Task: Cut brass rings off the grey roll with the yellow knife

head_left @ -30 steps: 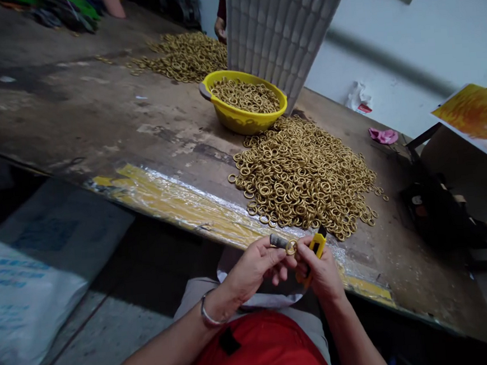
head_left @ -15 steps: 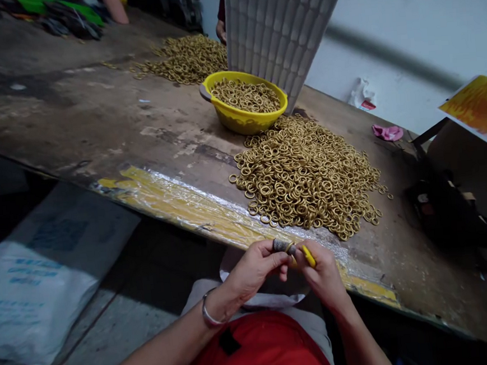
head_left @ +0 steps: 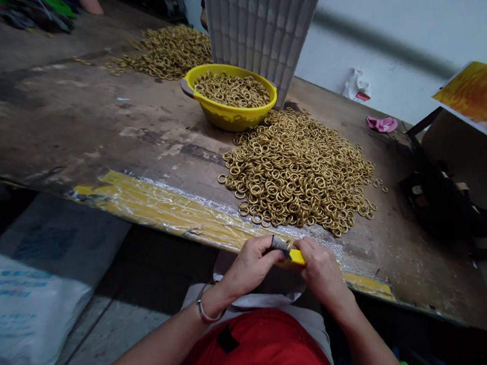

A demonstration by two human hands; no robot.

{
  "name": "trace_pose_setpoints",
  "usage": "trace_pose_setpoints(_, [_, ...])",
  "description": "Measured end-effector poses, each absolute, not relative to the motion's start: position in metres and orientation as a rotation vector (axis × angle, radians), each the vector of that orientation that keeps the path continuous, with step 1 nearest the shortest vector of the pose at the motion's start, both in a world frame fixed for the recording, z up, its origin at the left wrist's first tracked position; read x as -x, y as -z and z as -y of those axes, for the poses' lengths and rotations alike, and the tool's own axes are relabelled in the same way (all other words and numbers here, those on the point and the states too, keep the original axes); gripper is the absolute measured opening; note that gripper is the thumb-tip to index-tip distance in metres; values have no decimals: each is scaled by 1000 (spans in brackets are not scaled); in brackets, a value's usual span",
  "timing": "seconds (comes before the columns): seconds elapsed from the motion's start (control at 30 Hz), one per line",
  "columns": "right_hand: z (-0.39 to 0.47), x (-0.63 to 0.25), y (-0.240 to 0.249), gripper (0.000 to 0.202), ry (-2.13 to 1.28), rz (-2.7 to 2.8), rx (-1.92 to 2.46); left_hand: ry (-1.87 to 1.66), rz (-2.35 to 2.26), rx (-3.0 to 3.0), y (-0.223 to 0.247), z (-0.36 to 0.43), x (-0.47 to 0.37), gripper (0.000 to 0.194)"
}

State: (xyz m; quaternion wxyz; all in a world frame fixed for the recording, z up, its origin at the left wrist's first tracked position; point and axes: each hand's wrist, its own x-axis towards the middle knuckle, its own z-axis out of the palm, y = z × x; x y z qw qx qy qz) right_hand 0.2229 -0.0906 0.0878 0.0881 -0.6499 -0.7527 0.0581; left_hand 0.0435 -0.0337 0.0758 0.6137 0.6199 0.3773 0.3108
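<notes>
At the table's near edge, my left hand (head_left: 252, 263) is closed round a small grey cylinder (head_left: 278, 244). A gold ring seems to sit at the cylinder's right end, partly hidden by fingers. My right hand (head_left: 321, 263) grips a yellow-handled tool (head_left: 297, 256), whose dark end touches the cylinder beside my left thumb. Just beyond both hands lies a large pile of gold rings (head_left: 297, 172). Behind that pile stands a yellow basin (head_left: 234, 117) filled with similar rings.
A tall grey ribbed panel (head_left: 262, 23) rises behind the basin, with part of a person's hand at its left edge. Another ring pile (head_left: 170, 53) lies at the back left. Pink cloth (head_left: 382, 124) and a dark bag (head_left: 439, 206) are at the right.
The yellow tool has turned and now points left against the grey cylinder, with my right hand wrapped over its handle. The whole view has shifted slightly.
</notes>
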Motion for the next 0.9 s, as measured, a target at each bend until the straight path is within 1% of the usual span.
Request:
trace_pose_setpoints(0.17, [75, -259, -77, 27, 64, 1992, 2278, -620, -595, -1462, -92, 46, -40, 14])
trace_pose_setpoints(0.27, [62, -264, -76, 34, 32, 1968, 2154, -540, -583, -1299, -87, 49, -43, 13])
trace_pose_setpoints(0.37, [46, -250, -79, 36, 3, 2051, 1999, -563, -684, -1078, -68, 45, -48, 22])
trace_pose_setpoints(0.47, [27, -233, -81, 35, 115, 2051, 2056, -658, -720, -945, -54, 42, -49, 26])
trace_pose_setpoints(0.53, [16, -228, -83, 32, 175, 2051, 2130, -705, -720, -855, -52, 40, -46, 29])
trace_pose_setpoints(0.6, [10, -227, -84, 27, 161, 2046, 2161, -714, -684, -749, -55, 38, -42, 32])
trace_pose_setpoints(0.67, [8, -229, -88, 17, 61, 1999, 2088, -684, -612, -643, -60, 35, -39, 31])
trace_pose_setpoints(0.73, [11, -231, -91, 10, -163, 1880, 1929, -644, -529, -572, -64, 30, -38, 32])
trace_pose_setpoints(0.8, [17, -233, -94, 14, -502, 1702, 1764, -631, -509, -564, -64, 27, -41, 33])
trace_pose_setpoints(0.9, [29, -233, -97, 16, -998, 1378, 1619, -707, -655, -726, -63, 26, -50, 30])
